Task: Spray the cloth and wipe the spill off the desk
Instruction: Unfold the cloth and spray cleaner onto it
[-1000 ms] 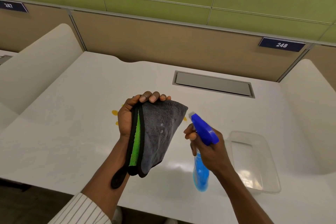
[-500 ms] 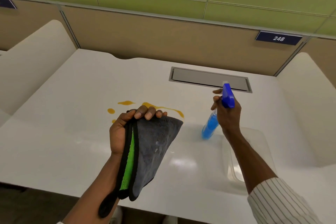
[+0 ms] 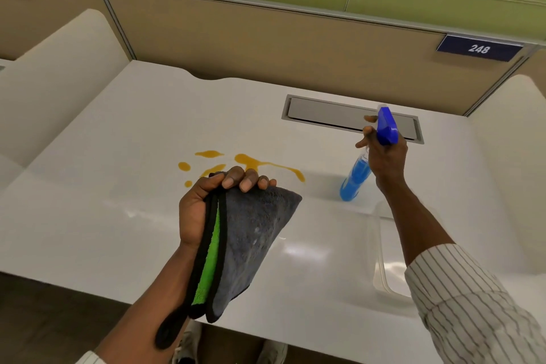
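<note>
While my left hand pinches the folded grey-and-green cloth by its top edge, hanging clear above the worktop just short of the orange spill, my right hand grips the blue spray bottle by its neck, base at the worktop, probably parking it so the wiping path stays free.

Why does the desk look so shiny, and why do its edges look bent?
Head view: overhead light glares off the desk in white patches beside the cloth; the wide lens bows the straight edges; the bottle casts a soft shadow to its left; the spill stays sharp.
</note>
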